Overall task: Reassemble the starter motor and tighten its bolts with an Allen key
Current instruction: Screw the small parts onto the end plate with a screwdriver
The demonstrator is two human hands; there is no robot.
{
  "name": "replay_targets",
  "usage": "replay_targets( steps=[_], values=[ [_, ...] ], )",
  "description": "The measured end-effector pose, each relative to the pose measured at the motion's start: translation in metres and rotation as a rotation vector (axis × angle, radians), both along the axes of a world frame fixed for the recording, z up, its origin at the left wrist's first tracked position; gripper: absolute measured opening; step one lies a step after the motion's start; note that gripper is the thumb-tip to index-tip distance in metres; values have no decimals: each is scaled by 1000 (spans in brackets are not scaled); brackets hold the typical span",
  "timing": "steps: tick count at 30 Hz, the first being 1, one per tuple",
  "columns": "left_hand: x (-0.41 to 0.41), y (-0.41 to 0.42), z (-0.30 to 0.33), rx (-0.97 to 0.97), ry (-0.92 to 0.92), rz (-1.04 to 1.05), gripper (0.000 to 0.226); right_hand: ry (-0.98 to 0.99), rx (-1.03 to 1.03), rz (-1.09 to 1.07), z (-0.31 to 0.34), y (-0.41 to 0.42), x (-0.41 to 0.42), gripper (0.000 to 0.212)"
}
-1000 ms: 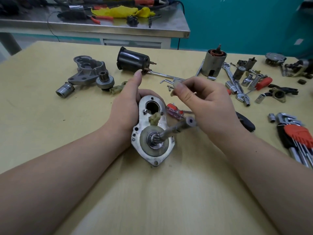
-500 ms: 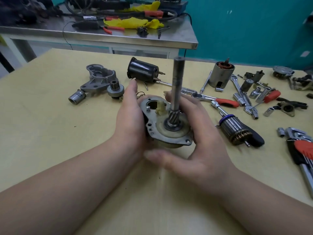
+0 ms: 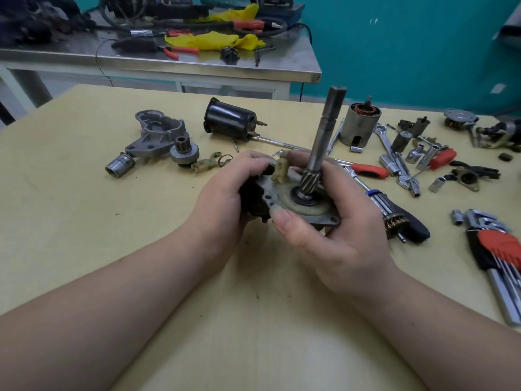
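We see the yellow desk [image 3: 84,235] carrying all the parts, both hands over its middle. Left hand [image 3: 225,198] is wrapped round the left side of the gear plate [image 3: 270,190]; right hand [image 3: 332,221] grasps its right side, thumb pressed on the plate's near edge. So the plate is held between both hands, lifted off the desk, tilted. Its shaft [image 3: 327,131] sticks up, leaning slightly right, helical teeth at its base. A cream plastic lever [image 3: 282,169] sits on the plate beside the shaft. Toward the far edge: black solenoid [image 3: 229,119] lying on its side, grey nose housing [image 3: 158,131] left of it, motor casing [image 3: 359,124] upright to the right. Armature [image 3: 394,215] lies just right of the right hand. Allen key set [image 3: 496,249] near the right edge.
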State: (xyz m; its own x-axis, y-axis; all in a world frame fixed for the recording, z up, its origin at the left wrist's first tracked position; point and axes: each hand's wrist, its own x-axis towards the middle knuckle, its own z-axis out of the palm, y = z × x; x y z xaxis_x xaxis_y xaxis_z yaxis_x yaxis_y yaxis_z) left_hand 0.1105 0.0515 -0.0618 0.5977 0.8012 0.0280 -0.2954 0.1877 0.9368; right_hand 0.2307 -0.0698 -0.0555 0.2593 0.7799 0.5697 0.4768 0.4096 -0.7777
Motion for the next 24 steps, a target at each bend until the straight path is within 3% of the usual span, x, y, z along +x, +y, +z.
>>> replay_targets(
  steps=[6,12,20,24],
  values=[
    [-4,5,3,192,114,-58,44,113,-11,41,4,-3,4,50],
    [-6,8,2,276,46,-45,44,98,21,71,8,-5,0,53],
    [-3,4,-1,488,110,149,40,110,8,77,4,-5,-6,55],
    [-4,5,-1,400,68,110,28,69,-20,80,5,-2,-5,57]
  ],
)
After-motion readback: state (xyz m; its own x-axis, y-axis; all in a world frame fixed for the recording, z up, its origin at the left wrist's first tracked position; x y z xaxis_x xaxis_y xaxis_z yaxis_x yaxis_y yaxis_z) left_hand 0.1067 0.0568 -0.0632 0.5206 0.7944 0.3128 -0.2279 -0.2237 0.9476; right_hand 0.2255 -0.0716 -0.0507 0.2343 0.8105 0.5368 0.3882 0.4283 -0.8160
